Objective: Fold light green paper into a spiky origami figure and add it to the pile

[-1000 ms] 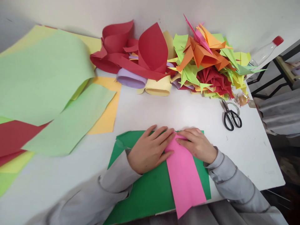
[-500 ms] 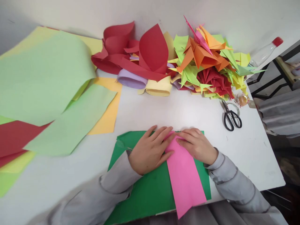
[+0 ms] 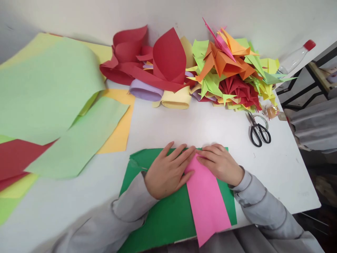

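Both hands lie flat with fingers spread, the left hand [image 3: 168, 168] and right hand [image 3: 219, 162] pressing the far end of a pink paper strip [image 3: 206, 198], fingertips apparently meeting there. The strip rests on a green sheet [image 3: 160, 214] at the desk's [image 3: 205, 124] near edge. Black scissors [image 3: 257, 130] lie to the right.

Both hands [image 3: 195, 167] flat on pink paper [image 3: 206, 198]

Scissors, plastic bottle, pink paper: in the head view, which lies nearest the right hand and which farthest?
1. Pink paper: under the right hand, touching it, atop the green sheet.
2. Scissors: on the table, to the hand's right and farther back.
3. Plastic bottle: lying at the far right corner.
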Demonstrator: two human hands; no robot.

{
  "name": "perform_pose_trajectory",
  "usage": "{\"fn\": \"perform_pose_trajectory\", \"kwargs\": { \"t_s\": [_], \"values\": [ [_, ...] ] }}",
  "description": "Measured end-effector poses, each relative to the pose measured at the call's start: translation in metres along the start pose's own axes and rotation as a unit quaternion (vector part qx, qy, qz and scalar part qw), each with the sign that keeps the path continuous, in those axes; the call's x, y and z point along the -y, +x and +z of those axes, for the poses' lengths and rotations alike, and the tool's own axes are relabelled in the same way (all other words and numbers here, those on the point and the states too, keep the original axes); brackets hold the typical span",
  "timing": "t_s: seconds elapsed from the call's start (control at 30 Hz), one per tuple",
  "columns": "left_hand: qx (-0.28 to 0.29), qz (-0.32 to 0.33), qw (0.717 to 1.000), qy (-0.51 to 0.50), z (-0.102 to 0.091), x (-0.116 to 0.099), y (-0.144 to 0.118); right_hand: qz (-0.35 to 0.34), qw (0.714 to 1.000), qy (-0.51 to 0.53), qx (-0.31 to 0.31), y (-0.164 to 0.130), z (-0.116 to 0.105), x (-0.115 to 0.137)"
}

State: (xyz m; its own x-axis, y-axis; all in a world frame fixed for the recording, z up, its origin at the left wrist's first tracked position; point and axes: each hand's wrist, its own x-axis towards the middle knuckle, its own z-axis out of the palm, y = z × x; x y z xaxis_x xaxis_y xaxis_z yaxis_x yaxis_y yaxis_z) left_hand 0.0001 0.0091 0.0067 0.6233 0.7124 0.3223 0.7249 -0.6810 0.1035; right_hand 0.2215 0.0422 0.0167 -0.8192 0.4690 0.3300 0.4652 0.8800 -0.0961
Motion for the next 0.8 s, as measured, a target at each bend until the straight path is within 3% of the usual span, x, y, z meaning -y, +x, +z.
{"fn": "perform_pose_trajectory", "kwargs": {
  "t_s": [0.3,0.6,0.8],
  "values": [
    [-0.026,-0.039,0.999,0.004,0.0026,-0.0028,-0.0003,0.015,1.0,0.002,0.022,-0.0023,0.0016,0.0013],
    [-0.013,-0.043,0.999,0.03,0.0018,0.0021,-0.001,0.032,0.999,0.015,0.035,-0.0057,0.0003,0.0006],
    [-0.064,-0.064,0.994,0.055,0.0012,0.0002,-0.0055,0.035,0.999,0.013,0.031,-0.0078,0.0015,0.0004]
  ]
}}
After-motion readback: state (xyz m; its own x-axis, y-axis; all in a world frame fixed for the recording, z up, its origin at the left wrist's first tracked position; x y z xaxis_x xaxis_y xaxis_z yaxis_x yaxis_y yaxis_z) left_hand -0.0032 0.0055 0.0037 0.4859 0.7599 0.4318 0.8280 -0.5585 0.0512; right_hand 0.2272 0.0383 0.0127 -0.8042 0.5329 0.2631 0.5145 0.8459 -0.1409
